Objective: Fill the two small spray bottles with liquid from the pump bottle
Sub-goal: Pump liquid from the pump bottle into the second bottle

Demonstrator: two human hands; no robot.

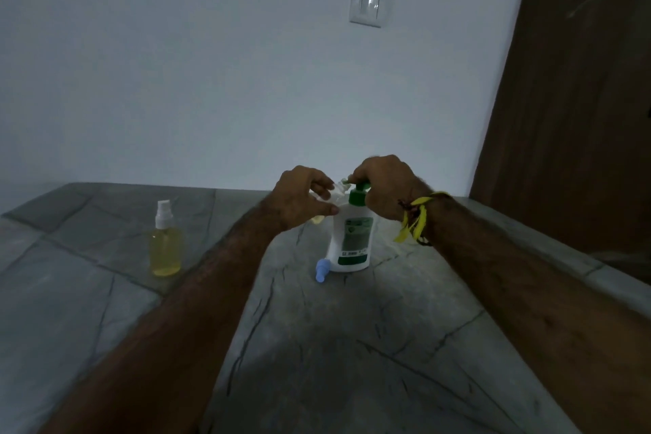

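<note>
A grey stone-patterned counter surface (352,345) with dark veins runs to a pale wall at its far edge. Near the middle of that far edge stands the white plastic pump bottle (350,240) with a green-and-white label and a green pump head (358,192); its walls are opaque, so its fill level cannot be told. The right hand (385,187), a yellow thread band (415,218) at its wrist, sits over the pump head with fingers curled down around it. The left hand (303,197) pinches a small clear spray bottle (326,203) tilted against the pump spout, open neck toward the nozzle; a little pale yellow liquid shows at its lower end, mostly hidden by the fingers. Well apart toward the left edge, a second small clear spray bottle (165,243) stands upright, capped with a white sprayer and about three quarters full of yellow liquid. A small light-blue plastic sprayer cap (321,271) lies on the surface, touching the pump bottle's base at its near left.
</note>
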